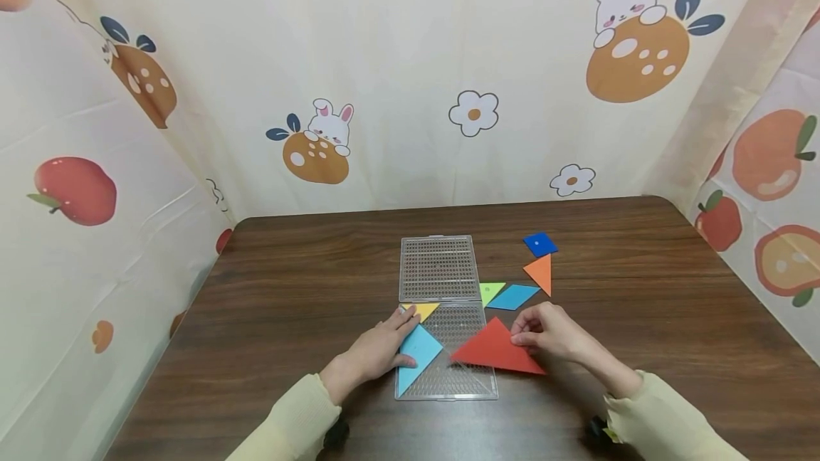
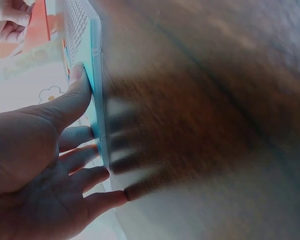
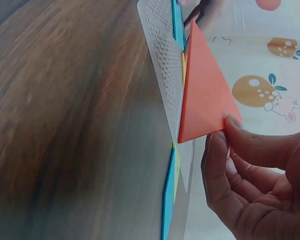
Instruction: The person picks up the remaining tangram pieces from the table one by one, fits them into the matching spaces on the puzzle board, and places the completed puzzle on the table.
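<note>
A large red triangle (image 1: pixel 492 347) is pinched between the thumb and fingers of my right hand (image 1: pixel 552 333), tilted above the right side of a clear perforated case (image 1: pixel 458 383). The case lies unfolded on the table. My left hand (image 1: pixel 378 347) rests with extended fingers on the case's left edge, its thumb on a large light-blue triangle (image 1: pixel 419 353). Close to its fingertips lies a yellow triangle (image 1: pixel 426 311), also on the case. In the right wrist view the red triangle (image 3: pixel 207 95) shows its flat face, gripped near one corner.
Right of the case lie a green triangle (image 1: pixel 490 292), a blue parallelogram (image 1: pixel 514 297), an orange triangle (image 1: pixel 540 273) and a dark-blue square (image 1: pixel 540 244). The brown wooden table (image 1: pixel 307 276) meets a printed curtain (image 1: pixel 397 91) at its back edge.
</note>
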`<state>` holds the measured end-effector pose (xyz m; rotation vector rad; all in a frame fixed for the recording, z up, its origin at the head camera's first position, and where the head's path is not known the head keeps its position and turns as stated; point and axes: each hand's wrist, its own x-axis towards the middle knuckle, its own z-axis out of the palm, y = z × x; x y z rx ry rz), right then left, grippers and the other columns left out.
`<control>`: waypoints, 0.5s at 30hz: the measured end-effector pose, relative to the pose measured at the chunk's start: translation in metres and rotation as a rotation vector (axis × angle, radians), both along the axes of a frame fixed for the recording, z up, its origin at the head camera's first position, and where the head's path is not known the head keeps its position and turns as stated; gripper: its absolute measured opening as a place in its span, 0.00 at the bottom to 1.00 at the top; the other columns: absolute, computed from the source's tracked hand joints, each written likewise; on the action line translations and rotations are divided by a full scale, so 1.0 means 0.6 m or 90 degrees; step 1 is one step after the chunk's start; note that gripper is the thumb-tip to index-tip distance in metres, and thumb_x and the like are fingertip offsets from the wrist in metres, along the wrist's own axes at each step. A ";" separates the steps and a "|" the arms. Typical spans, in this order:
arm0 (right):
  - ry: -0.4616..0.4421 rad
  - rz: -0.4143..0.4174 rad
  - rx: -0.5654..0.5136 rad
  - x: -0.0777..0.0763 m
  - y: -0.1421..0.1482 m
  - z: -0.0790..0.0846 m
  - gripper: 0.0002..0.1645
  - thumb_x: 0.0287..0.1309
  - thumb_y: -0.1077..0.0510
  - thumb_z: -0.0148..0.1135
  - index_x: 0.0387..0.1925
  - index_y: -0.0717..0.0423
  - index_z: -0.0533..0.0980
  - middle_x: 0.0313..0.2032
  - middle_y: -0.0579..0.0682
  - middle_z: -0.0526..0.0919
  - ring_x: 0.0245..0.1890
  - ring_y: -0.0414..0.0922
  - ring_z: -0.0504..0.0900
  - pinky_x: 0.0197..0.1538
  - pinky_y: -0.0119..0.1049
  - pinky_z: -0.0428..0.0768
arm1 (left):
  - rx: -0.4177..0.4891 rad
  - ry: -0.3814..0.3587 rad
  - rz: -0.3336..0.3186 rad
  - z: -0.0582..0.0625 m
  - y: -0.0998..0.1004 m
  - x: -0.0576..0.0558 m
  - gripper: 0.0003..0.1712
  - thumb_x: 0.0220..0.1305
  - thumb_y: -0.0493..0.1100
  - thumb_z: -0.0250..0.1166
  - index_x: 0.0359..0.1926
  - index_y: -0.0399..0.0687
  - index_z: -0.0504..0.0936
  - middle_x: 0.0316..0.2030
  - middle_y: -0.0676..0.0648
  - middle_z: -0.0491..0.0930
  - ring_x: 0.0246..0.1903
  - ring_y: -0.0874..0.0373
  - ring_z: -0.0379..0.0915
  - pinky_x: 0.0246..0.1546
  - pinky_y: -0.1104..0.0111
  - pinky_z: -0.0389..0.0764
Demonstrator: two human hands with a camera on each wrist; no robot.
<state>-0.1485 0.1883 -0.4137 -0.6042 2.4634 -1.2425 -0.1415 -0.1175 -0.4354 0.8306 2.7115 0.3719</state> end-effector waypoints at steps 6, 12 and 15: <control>-0.001 0.015 -0.008 -0.003 -0.022 0.001 0.04 0.46 0.64 0.65 0.23 0.62 0.77 0.19 0.46 0.77 0.17 0.39 0.74 0.23 0.30 0.77 | -0.001 0.003 -0.001 -0.002 -0.001 -0.001 0.41 0.54 0.55 0.59 0.64 0.41 0.59 0.65 0.42 0.52 0.63 0.46 0.47 0.53 0.52 0.64; -0.009 0.023 -0.007 -0.003 -0.047 -0.002 0.04 0.47 0.66 0.64 0.22 0.62 0.77 0.18 0.47 0.76 0.17 0.39 0.75 0.22 0.29 0.76 | 0.004 0.005 -0.003 -0.002 -0.001 -0.001 0.41 0.54 0.55 0.59 0.64 0.41 0.59 0.65 0.42 0.52 0.63 0.46 0.47 0.53 0.52 0.64; -0.016 0.026 -0.007 -0.001 -0.059 -0.005 0.04 0.46 0.67 0.64 0.21 0.62 0.76 0.18 0.47 0.76 0.17 0.39 0.75 0.21 0.29 0.76 | 0.004 0.003 -0.002 -0.002 -0.001 -0.001 0.41 0.53 0.55 0.60 0.64 0.41 0.59 0.65 0.42 0.52 0.63 0.46 0.47 0.53 0.52 0.64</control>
